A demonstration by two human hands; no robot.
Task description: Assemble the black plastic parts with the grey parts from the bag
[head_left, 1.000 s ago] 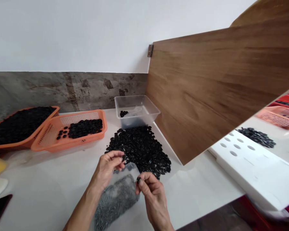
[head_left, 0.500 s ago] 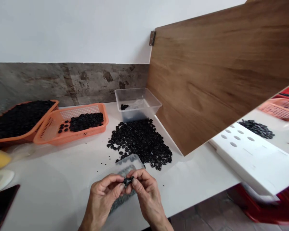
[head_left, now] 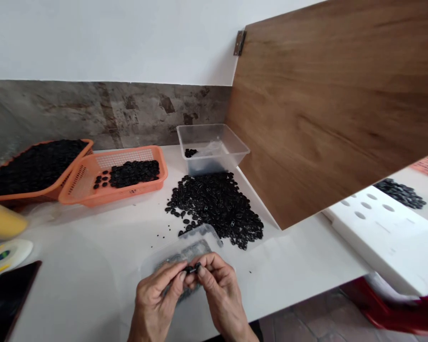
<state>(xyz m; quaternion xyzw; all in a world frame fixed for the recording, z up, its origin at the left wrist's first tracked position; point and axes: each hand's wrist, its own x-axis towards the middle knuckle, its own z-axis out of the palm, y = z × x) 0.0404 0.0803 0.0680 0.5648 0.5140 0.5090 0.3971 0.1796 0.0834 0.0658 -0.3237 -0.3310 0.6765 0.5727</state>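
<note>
No text, label, brand, number or sign can be read anywhere.

White wall (head_left: 110, 38), wooden panel (head_left: 335, 104)

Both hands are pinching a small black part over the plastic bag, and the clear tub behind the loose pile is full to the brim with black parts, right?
Not quite. In the head view the clear tub holds only a few black parts. The rest stands: both hands, left hand and right hand, pinch a small black part over the plastic bag.
</note>
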